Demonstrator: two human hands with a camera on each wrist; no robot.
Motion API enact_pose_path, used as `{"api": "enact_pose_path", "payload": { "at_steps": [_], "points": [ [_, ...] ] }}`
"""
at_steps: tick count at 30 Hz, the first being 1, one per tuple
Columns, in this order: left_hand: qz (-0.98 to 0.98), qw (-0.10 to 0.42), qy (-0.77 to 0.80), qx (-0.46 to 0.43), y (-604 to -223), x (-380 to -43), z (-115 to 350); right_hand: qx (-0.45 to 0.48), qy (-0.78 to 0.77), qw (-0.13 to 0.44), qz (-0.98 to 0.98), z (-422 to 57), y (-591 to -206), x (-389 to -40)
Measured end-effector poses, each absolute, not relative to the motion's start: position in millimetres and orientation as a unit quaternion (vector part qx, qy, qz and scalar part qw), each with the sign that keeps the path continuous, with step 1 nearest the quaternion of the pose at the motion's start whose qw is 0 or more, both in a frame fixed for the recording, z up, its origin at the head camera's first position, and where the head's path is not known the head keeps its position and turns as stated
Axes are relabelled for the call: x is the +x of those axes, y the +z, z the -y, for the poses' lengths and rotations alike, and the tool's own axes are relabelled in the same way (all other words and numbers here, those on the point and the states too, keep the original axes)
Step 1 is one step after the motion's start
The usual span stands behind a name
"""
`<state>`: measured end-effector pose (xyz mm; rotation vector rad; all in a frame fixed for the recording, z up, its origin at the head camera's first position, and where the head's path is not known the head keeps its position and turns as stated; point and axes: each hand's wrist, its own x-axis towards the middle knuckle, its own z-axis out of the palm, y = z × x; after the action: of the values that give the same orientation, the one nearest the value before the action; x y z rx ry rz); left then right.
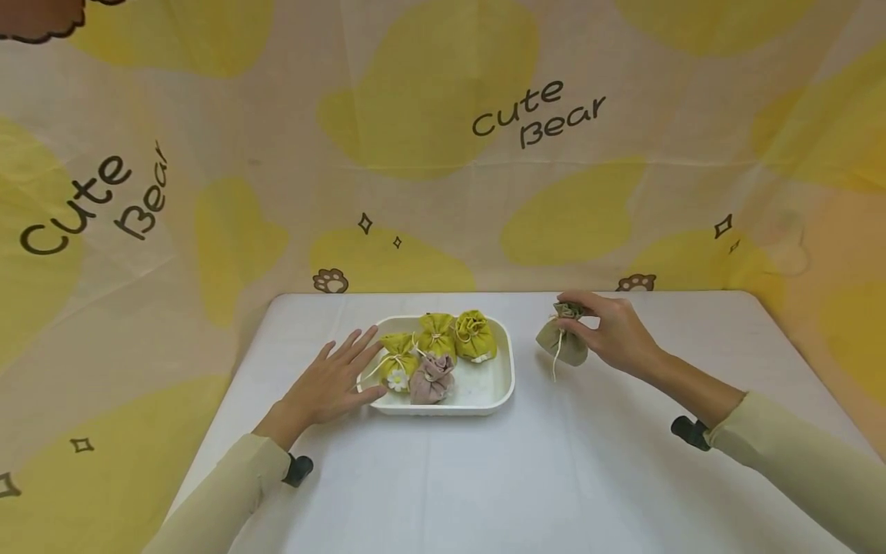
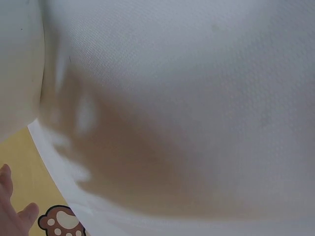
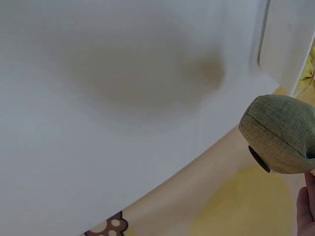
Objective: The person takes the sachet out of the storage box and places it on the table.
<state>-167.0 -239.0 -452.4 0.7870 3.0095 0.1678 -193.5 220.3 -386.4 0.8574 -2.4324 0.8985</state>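
In the head view my right hand (image 1: 619, 332) pinches a grey-green drawstring pouch (image 1: 569, 348) by its gathered neck, to the right of the tray. The pouch's pale cord dangles, and its rounded body shows large in the right wrist view (image 3: 280, 132). My left hand (image 1: 337, 382) has its fingers spread at the left end of the white tray (image 1: 484, 396); whether it touches the rim I cannot tell. Inside the tray sit three yellow-green pouches, one (image 1: 397, 355) bearing a white flower, another (image 1: 436, 332) behind, a third (image 1: 474, 336) at right, and a mauve pouch (image 1: 431, 382) in front.
A white cloth (image 1: 457, 485) covers the table. Behind it hangs a yellow patterned curtain (image 1: 415, 200) with printed lettering. Dark wrist-worn devices show under both forearms, left (image 1: 298, 470) and right (image 1: 690, 432). Mostly bare cloth fills the left wrist view.
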Motion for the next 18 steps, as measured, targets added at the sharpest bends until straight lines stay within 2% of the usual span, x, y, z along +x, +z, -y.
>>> {"api": "enact_pose_path", "payload": {
  "at_steps": [18],
  "points": [
    [-0.965, 0.013, 0.058, 0.256, -453, -167, 240, 0.252, 0.306, 0.195, 0.897, -259, -407, -208]
  ]
}}
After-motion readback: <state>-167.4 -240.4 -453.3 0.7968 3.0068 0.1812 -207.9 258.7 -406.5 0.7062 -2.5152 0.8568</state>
